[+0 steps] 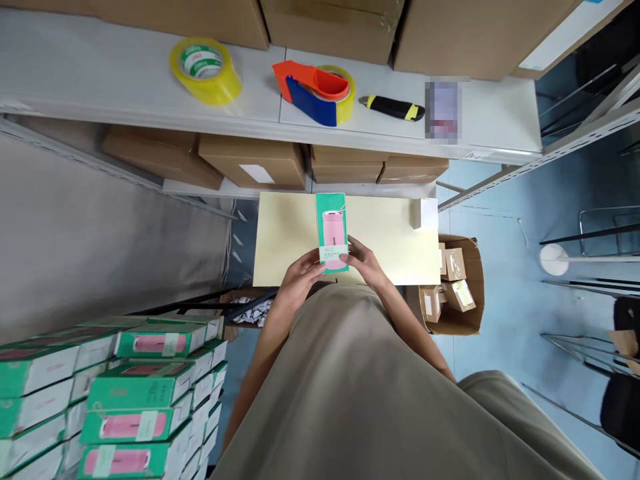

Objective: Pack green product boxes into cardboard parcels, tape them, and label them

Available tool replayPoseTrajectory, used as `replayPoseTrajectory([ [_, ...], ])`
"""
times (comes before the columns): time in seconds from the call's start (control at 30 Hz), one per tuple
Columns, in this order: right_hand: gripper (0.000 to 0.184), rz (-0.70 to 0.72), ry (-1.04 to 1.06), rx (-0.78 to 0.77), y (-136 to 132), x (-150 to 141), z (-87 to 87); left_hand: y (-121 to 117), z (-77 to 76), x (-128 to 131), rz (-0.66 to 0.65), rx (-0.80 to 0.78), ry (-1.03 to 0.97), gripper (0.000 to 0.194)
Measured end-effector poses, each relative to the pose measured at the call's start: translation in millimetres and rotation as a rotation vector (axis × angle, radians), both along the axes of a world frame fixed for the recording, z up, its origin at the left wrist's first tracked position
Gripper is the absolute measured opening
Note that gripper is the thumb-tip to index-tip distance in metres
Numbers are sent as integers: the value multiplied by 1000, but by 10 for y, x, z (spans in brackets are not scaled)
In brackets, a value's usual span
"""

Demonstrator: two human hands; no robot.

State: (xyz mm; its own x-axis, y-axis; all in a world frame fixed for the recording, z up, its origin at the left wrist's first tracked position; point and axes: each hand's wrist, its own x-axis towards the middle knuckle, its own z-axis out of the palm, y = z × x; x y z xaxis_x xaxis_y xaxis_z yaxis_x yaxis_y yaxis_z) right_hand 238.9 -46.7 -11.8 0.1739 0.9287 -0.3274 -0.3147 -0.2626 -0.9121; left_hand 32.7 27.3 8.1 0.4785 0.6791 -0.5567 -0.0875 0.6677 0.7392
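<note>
A green box (333, 227) with a pink cup-shaped item printed on its front stands between my two hands, over the pale yellow tabletop (385, 240). My left hand (301, 277) grips its lower left edge with bent fingers. On the lower right edge my right hand (366, 263) closes, its thumb on the front face. A whitish band crosses the lower part of the box. The back of the box and some fingertips are hidden.
A grey shelf (250, 100) above the table holds yellow tape (205, 70), a tape dispenser (315, 92) and a utility knife (394, 107). Stacked green boxes (135, 387) stand at left. A white box (426, 213) sits at the table's right, beside a carton (475, 287) of small brown boxes.
</note>
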Motion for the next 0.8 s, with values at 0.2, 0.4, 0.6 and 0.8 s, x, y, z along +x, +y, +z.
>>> replayPoseTrajectory([
  [0.2,88,72,-123,1,14,76,35,-66,-38,40,48,65,84,78],
  [0.4,112,-17,-380,-49,161,-89,135,-172,-90,149,134,400,413,80],
  [0.6,106,-108,-312,-10,199,-86,112,-252,11,126,86,443,300,74],
  [0.8,101,-59,-124,50,92,32,148,-162,55,8,-9,55,77,78],
])
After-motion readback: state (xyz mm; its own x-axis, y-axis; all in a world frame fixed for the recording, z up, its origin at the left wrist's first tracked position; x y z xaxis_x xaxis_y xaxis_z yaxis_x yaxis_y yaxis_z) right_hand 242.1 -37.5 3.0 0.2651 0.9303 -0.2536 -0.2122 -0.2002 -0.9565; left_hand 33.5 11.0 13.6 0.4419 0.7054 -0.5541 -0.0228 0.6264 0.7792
